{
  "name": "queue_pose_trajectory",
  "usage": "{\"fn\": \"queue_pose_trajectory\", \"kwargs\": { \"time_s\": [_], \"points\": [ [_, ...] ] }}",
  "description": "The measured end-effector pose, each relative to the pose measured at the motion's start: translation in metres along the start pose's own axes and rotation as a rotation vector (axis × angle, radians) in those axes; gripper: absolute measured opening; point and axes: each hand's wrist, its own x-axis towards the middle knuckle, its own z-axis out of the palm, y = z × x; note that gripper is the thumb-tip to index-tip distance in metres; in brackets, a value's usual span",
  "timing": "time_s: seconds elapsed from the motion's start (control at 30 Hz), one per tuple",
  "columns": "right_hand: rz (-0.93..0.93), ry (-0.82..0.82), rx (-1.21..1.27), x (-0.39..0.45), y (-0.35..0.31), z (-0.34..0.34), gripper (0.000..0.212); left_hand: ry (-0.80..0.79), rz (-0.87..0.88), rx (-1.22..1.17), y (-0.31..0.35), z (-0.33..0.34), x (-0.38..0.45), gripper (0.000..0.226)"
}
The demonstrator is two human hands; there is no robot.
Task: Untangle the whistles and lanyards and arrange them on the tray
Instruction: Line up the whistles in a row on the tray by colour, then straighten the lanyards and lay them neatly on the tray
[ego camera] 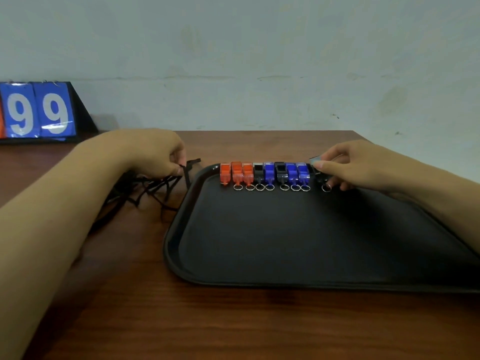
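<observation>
Eight whistles (265,174) sit in a row at the tray's (179,229) 12 o'clock edge; right hand (345,166) pinches a ninth, a black whistle (318,172), at the row's end. Left hand (155,152) pinches tangled lanyards (145,188) on the table (155,320) at 9 o'clock. Whistles look nearly done; lanyards left.

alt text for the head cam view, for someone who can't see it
A person's right hand sets a black whistle at the end of a row of orange, black and blue whistles along the far edge of a black tray. Their left hand pinches tangled black lanyards on the wooden table beside it.
</observation>
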Motion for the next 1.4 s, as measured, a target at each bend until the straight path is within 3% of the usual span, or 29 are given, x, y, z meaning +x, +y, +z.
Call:
{"fn": "queue_pose_trajectory", "kwargs": {
  "time_s": [0.23,0.37,0.5,0.63,0.73,0.97,1.07,1.27,1.4],
  "points": [
    [0.048,0.008,0.089,0.001,0.0,-0.002,0.022,-0.111,-0.161,-0.192,-0.001,-0.003,-0.007,0.034],
    [0.074,-0.009,0.115,0.0,-0.003,-0.002,0.021,-0.162,-0.259,-0.201,0.0,-0.009,-0.013,0.028],
    [0.044,-0.014,-0.062,-0.004,-0.005,-0.001,0.014,-0.33,-0.318,-0.139,0.013,-0.01,-0.02,0.041],
    [0.007,-0.025,-0.21,-0.007,-0.008,-0.003,0.021,-0.377,-0.316,-0.113,0.018,-0.007,-0.02,0.035],
    [0.004,-0.031,-0.198,-0.007,-0.009,-0.003,0.026,-0.303,-0.275,-0.05,0.019,-0.009,-0.021,0.025],
    [0.012,-0.022,-0.127,0.0,0.0,-0.001,0.017,0.054,-0.12,0.096,0.012,-0.005,-0.007,0.019],
    [-0.012,-0.035,-0.129,0.0,0.0,-0.002,0.016,0.205,-0.077,0.048,0.011,-0.002,0.0,0.007],
    [0.018,-0.076,-0.165,-0.003,-0.004,-0.006,0.029,0.433,0.019,-0.025,0.015,0.0,0.0,0.011],
    [-0.016,0.018,-0.257,-0.005,-0.007,-0.005,0.026,0.524,0.165,-0.13,0.025,0.0,0.0,0.006]
  ]
}}
